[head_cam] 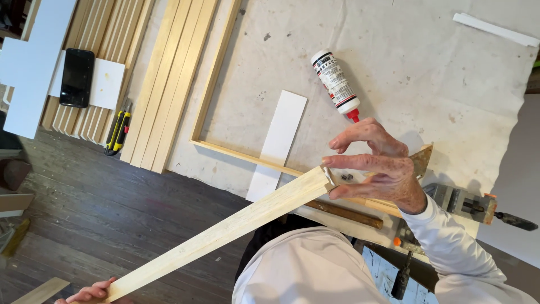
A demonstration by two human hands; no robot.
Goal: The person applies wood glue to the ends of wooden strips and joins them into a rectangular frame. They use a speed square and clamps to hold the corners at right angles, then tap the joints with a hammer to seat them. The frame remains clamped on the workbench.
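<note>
Wood strip (pixel 225 228), long and pale, runs from near left up to the middle; my right hand (pixel 377 169) pinches its far mitred end between thumb and fingers, the remaining fingers spread, and my left hand (pixel 90 294) grips the near end at the lower edge; beneath the right hand lies the frame (pixel 225 149) on the counter (pixel 405 62), its corner held by a clamp (pixel 464 204); I judge the mitre is being checked or fitted, so the next move calls for careful alignment at that corner; farther off lie a glue bottle (pixel 336 84), a white card (pixel 278 143), stacked mouldings (pixel 163 84), a utility knife (pixel 118 130) and a phone (pixel 77 77).
</note>
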